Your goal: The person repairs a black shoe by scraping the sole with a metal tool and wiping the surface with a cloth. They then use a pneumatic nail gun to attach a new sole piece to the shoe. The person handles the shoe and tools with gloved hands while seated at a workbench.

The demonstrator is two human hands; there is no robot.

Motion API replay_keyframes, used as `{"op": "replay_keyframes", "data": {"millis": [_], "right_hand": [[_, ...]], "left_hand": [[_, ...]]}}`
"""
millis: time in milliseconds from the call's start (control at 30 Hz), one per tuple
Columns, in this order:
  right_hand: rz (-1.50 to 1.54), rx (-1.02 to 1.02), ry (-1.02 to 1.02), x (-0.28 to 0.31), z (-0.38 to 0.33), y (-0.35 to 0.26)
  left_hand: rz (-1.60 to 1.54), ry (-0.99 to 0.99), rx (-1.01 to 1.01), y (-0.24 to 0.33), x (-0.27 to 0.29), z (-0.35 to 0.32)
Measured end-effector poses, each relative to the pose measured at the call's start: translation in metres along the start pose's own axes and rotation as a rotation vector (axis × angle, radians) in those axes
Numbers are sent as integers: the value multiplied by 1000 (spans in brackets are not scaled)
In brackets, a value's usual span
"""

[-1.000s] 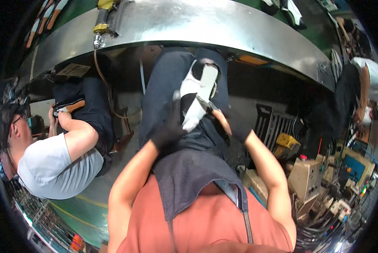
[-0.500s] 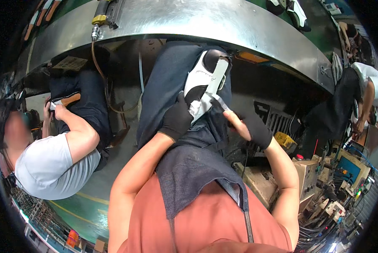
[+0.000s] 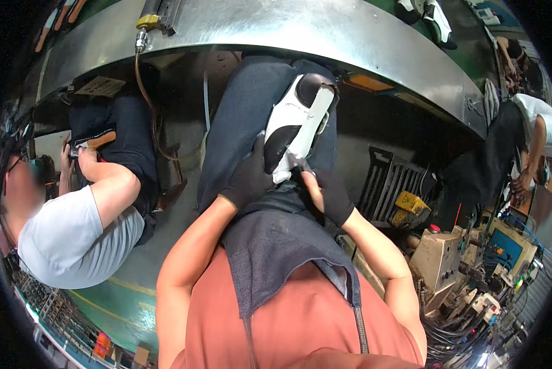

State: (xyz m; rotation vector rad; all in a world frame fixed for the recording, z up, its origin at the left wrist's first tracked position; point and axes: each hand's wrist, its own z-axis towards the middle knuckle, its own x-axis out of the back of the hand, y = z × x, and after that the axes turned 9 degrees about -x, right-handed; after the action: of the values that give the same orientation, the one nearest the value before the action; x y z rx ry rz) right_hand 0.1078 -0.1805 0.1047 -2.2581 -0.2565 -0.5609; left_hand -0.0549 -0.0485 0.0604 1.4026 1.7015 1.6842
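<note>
A black-and-white shoe (image 3: 290,109) lies lengthwise across my lap, its black rounded end pointing away from me. Along its right side runs a pale strip (image 3: 316,118), down to crumpled white material (image 3: 282,173) at the near end. My left hand (image 3: 249,176), in a black glove, is closed around the near left side of the shoe. At the near end, my right hand (image 3: 326,189) pinches the white material; its black glove leaves the thumb bare. The right fingertips are partly hidden.
A metal bench (image 3: 251,31) curves across ahead, with a yellow-fitted air tool (image 3: 156,21) and hose. More shoes (image 3: 436,21) stand beyond it. On the left a person (image 3: 82,230) handles a brown-and-white shoe part; another works at the right. Machinery (image 3: 439,258) stands to my right.
My right hand has moved left and inward to the shoe's near end, and the raised white material there now lies lower. My left hand has shifted slightly left along the shoe.
</note>
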Motion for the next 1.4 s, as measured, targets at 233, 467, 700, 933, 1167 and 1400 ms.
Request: {"op": "replay_keyframes", "data": {"millis": [233,467,700,933,1167,1400], "right_hand": [[119,43,45,-18,-19,4],[176,133,139,-21,-38,-12],[61,-25,127,1,-47,-41],[42,61,214,-7,-48,-27],[-3,175,147,-11,-41,-11],[106,108,255,12,-51,44]], "left_hand": [[106,243,-117,4,-16,-9],[181,95,62,32,-2,-14],[185,71,124,50,6,-8],[352,102,20,46,1,-14],[305,145,-17,56,20,-16],[118,53,-151,88,140,-31]]}}
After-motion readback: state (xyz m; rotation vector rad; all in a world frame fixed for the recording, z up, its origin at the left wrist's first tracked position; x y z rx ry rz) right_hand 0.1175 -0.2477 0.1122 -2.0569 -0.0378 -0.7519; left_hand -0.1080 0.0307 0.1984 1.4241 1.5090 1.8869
